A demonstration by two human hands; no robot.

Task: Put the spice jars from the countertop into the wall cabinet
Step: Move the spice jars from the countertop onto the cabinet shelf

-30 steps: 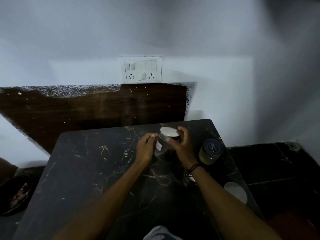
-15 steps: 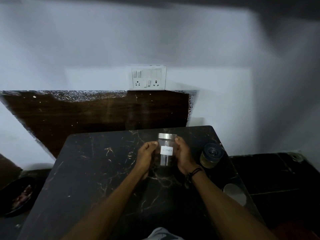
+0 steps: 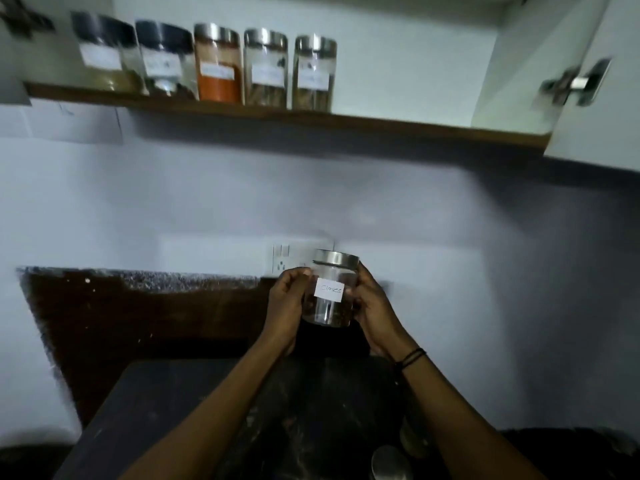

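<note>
A clear glass spice jar (image 3: 331, 292) with a steel lid and a white label reading "cloves" is held upright above the dark countertop (image 3: 166, 410). My left hand (image 3: 287, 303) grips its left side and my right hand (image 3: 372, 311) grips its right side. Overhead, the open wall cabinet shelf (image 3: 398, 128) carries several labelled spice jars (image 3: 266, 69) in a row at its left. More jars (image 3: 389, 462) stand on the countertop at the lower right, blurred and dark.
The open cabinet door (image 3: 602, 98) with a metal hinge hangs at the upper right. A wall socket plate (image 3: 287, 258) sits behind the held jar. The right half of the cabinet shelf holds nothing.
Both hands have lifted the cloves jar off the countertop and raised it. My view has tilted upward, bringing the cabinet shelf and its jars into sight.
</note>
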